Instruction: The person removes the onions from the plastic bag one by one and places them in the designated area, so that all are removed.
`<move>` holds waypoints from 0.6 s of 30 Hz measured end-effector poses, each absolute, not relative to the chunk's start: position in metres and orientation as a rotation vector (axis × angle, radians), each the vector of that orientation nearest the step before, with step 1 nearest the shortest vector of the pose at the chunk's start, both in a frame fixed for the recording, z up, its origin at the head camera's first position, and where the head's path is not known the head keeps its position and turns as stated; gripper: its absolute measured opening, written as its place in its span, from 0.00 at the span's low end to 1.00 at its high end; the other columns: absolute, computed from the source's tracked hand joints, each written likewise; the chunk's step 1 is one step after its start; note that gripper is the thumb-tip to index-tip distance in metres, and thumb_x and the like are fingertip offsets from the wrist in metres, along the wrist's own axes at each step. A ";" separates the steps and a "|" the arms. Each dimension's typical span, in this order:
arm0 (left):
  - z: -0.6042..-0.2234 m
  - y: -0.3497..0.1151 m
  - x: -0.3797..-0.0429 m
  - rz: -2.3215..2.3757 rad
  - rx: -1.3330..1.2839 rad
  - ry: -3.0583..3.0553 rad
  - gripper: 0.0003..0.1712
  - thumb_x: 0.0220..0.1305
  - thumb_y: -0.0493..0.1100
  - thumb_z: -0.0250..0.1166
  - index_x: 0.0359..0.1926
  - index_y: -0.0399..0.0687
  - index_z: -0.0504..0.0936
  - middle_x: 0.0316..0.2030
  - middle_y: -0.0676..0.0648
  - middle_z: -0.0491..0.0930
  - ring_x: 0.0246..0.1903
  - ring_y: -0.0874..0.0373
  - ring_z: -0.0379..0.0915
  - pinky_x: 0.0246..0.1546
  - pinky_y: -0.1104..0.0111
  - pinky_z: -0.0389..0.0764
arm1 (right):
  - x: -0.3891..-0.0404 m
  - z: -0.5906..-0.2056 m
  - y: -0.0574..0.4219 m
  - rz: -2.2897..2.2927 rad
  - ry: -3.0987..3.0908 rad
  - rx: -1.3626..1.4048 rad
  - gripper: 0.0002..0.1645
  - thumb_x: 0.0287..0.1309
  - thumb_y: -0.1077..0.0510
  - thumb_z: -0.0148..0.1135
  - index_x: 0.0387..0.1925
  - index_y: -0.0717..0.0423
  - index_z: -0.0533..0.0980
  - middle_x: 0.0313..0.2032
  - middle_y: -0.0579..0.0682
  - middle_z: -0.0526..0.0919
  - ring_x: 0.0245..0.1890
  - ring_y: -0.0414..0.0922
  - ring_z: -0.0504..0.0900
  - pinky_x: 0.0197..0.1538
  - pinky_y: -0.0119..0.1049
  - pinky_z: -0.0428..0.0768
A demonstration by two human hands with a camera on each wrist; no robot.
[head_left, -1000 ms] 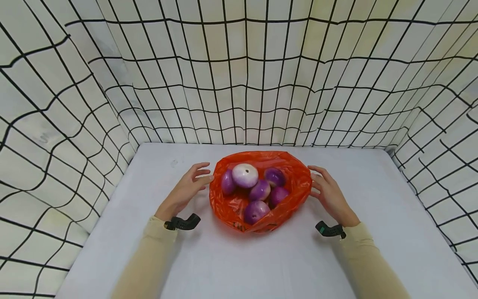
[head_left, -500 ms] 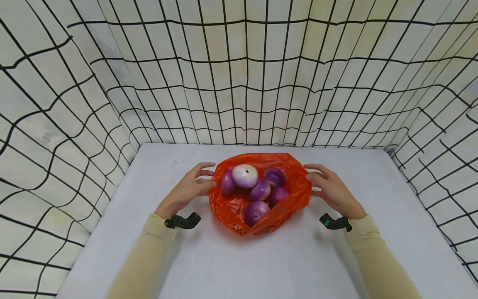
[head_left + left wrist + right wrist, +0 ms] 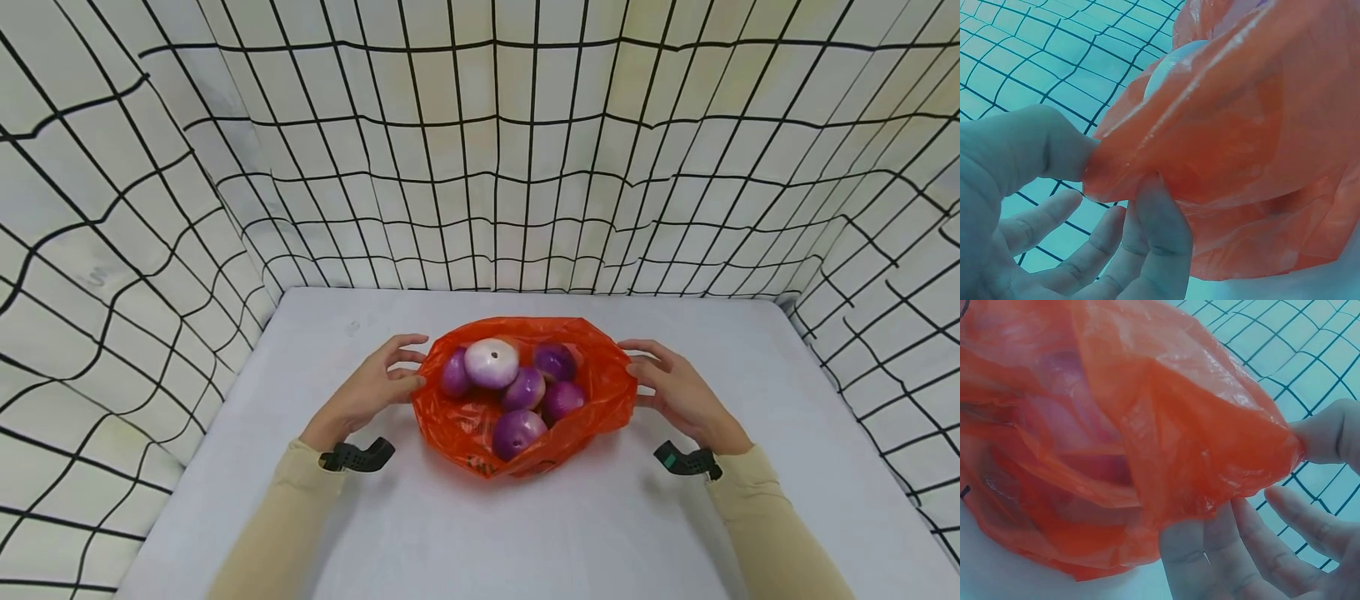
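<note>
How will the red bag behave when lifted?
Floppy, most likely: the red bag is thin, creased film. Its load may shift, since the onions inside look smooth and rounded. Its open mouth could spill them if tipped.

Orange-red bag (image 3: pixel 448 425), dark print (image 3: pixel 480 465), perhaps lettering, purple onions (image 3: pixel 519 435), one onion (image 3: pixel 491 364) mostly white, black grid netting (image 3: pixel 495 122)
</note>
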State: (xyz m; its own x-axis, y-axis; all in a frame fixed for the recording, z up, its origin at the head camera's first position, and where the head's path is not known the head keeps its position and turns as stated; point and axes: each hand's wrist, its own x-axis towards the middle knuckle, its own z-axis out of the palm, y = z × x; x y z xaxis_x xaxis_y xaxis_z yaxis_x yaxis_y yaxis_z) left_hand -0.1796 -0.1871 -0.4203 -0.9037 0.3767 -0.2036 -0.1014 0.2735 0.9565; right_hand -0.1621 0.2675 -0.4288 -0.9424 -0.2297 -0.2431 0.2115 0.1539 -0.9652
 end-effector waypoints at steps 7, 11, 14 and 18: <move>-0.420 -0.192 -0.171 1.648 0.270 2.160 0.38 0.71 0.40 0.63 0.77 0.54 0.59 0.68 0.35 0.66 0.56 0.50 0.80 0.52 0.55 0.88 | -0.153 -0.427 0.270 -1.853 2.083 -0.047 0.33 0.74 0.47 0.59 0.74 0.49 0.62 0.55 0.38 0.83 0.54 0.42 0.84 0.54 0.41 0.88; -0.417 -0.192 -0.167 1.633 0.287 2.161 0.38 0.70 0.40 0.64 0.77 0.54 0.59 0.68 0.35 0.66 0.57 0.49 0.80 0.52 0.55 0.89 | -0.148 -0.427 0.271 -1.861 2.070 -0.065 0.33 0.75 0.48 0.59 0.74 0.49 0.62 0.55 0.38 0.83 0.54 0.41 0.85 0.54 0.41 0.88; -0.416 -0.193 -0.165 1.615 0.297 2.168 0.38 0.70 0.40 0.64 0.77 0.53 0.60 0.69 0.35 0.66 0.58 0.47 0.80 0.52 0.55 0.89 | -0.146 -0.427 0.271 -1.859 2.070 -0.063 0.33 0.75 0.48 0.59 0.74 0.49 0.61 0.55 0.37 0.83 0.54 0.41 0.85 0.54 0.41 0.88; -0.416 -0.194 -0.164 1.609 0.301 2.171 0.38 0.70 0.40 0.64 0.76 0.53 0.60 0.69 0.35 0.66 0.60 0.45 0.79 0.52 0.55 0.89 | -0.145 -0.427 0.272 -1.853 2.080 -0.061 0.33 0.74 0.47 0.59 0.74 0.49 0.62 0.55 0.36 0.83 0.53 0.40 0.85 0.53 0.41 0.89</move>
